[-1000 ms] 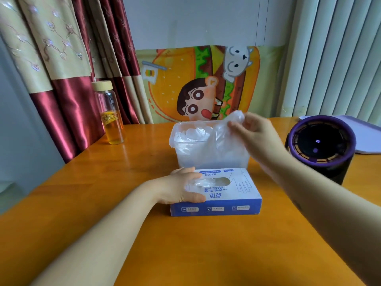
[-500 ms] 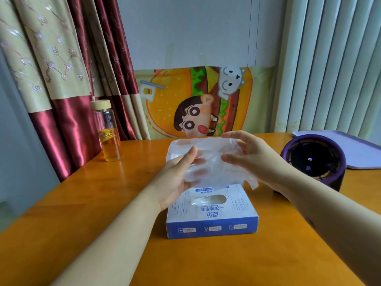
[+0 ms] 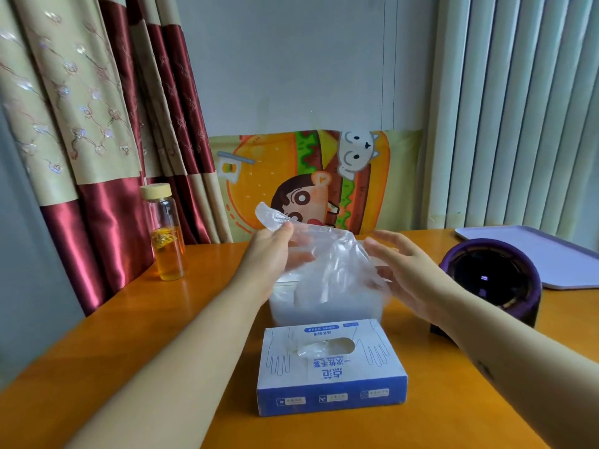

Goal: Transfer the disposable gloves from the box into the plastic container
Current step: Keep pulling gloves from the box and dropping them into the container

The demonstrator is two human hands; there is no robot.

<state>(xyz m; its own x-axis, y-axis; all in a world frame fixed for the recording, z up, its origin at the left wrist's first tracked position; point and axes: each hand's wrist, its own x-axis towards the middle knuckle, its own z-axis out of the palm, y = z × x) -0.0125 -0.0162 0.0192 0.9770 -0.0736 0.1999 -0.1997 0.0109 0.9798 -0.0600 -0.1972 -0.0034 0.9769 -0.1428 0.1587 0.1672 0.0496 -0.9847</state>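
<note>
A wooden table was spread beneath the box, which was set flat on it with its oval opening turned up. Behind the box and to its left a red and cream curtain was hung. Behind it and to its right pale vertical blinds were drawn. A cartoon picture was propped against the wall straight behind the box.

Far to the right of the box a lilac tray was laid on the table. A round purple device was stood between the tray and the box, apart from the box.

Just behind the box the clear plastic container was placed, and crumpled gloves were seen through its wall. Whether its front wall was touching the box could not be told.

Above the container one clear glove was held up, its body hanging down into the container's mouth. It was pinched near its top by the left hand, with the thumb pressed over the film and the fingers seen dimly through it. The right hand was held wide at the glove's right side, fingers spread and straight. Whether its fingertips were touching the film could not be told.

Behind and left of the box, well apart from it, a glass bottle of yellow liquid was stood beside the curtain. A second glove was bunched in the box's opening.
</note>
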